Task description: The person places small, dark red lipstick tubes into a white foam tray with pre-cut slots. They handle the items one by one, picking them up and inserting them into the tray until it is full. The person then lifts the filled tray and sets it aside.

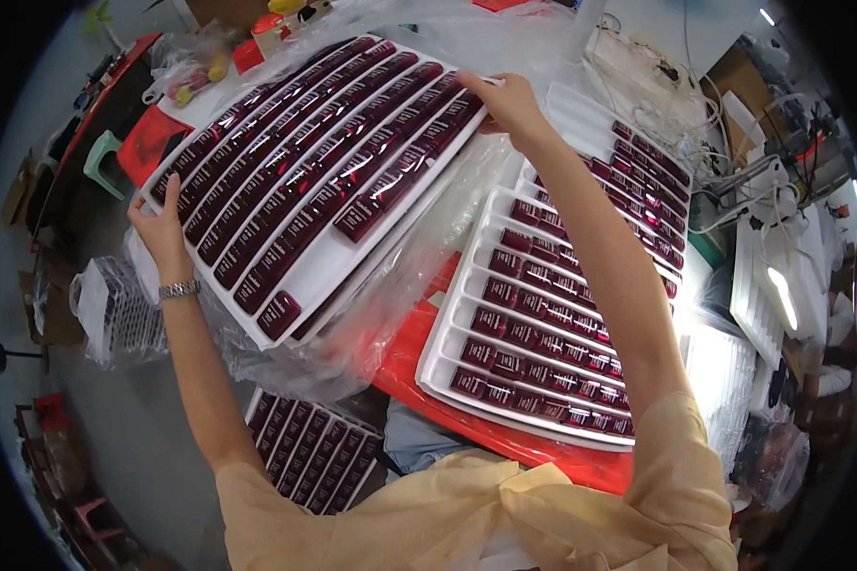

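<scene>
A white tray point(324, 263) filled with rows of small, glossy dark red block-shaped containers point(290, 181) is tilted in front of me. My left hand point(162, 234) is closed on its left edge, thumb on top and fingers partly hidden beneath. At the far right corner my right hand point(510, 107) pinches the rim. Two gaps show in the tray's nearest row. Under it, the edge of another tray shows. To the right, below my right forearm, lies a second white tray point(437, 357) with rows of the same containers, partly overlapping another behind it.
Clear plastic sheeting point(486, 186) spreads around and under the held tray. A red cover point(411, 347) lies on the table. Lower left stands another loaded tray point(316, 452). Tangled cables point(638, 81) lie at the back right, and a green stool point(103, 164) stands far left.
</scene>
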`<action>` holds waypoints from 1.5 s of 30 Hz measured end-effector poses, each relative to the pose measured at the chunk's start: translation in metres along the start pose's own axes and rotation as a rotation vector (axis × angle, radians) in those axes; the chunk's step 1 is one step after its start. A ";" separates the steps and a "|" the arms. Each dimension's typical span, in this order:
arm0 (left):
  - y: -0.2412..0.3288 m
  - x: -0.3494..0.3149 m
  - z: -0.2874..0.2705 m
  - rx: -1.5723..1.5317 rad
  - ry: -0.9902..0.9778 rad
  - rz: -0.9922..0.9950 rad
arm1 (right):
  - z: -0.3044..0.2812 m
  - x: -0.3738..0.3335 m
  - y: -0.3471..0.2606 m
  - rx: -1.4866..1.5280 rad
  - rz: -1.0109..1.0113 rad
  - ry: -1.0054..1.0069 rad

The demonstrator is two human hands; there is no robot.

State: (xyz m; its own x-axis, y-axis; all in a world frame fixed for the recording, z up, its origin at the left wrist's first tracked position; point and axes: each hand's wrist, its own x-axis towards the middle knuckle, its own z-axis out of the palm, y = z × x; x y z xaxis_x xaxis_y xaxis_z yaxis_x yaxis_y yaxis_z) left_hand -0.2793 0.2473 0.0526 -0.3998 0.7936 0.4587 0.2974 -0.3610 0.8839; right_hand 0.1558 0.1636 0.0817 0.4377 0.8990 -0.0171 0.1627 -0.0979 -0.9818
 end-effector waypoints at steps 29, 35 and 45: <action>0.144 -0.258 0.202 -0.518 -1.202 -0.253 | -0.200 -0.468 0.099 0.392 0.029 0.859; 0.084 -0.269 0.230 -0.278 -1.241 -0.138 | -0.193 -0.476 0.133 -0.294 0.364 0.788; 0.129 -0.297 0.158 0.091 -0.886 0.587 | -0.237 -0.484 0.071 -0.950 0.274 0.752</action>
State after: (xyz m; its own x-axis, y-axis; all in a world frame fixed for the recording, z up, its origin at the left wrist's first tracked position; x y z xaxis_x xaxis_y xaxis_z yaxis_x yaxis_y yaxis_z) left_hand 0.0151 0.0427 0.0157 0.5897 0.5933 0.5479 0.3168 -0.7940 0.5188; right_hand 0.1648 -0.3799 0.0647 0.9052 0.3633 0.2203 0.4245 -0.7960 -0.4316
